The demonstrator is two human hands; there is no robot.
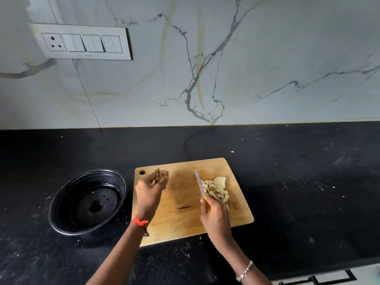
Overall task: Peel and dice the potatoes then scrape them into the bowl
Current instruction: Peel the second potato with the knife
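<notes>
We see the knife (199,185) with its long axis running near to far. Its yellow handle is at the near end and its tip points far and slightly left. The right hand (216,217) grips the handle, fingers wrapped round it. The blade lies along the left edge of the diced potato pile (217,186), touching it or just beside it. The pile sits on the right half of the wooden cutting board (185,202).

The left hand (148,194) pinches a brown potato piece (163,174) at the board's far left corner, near the hanging hole (142,172). We cannot tell whether the piece is peel or an unpeeled lump.

The board's long axis runs left to right, with the right end turned slightly far. A black bowl (63,202) stands just left of the board, with wet spots on its floor.

Board and bowl rest on a black speckled countertop (298,192). Behind it rises a white veined marble wall (246,68) carrying a switch panel (82,43) at far left. A red thread (139,222) circles the left wrist and a silver bracelet (244,271) the right.
</notes>
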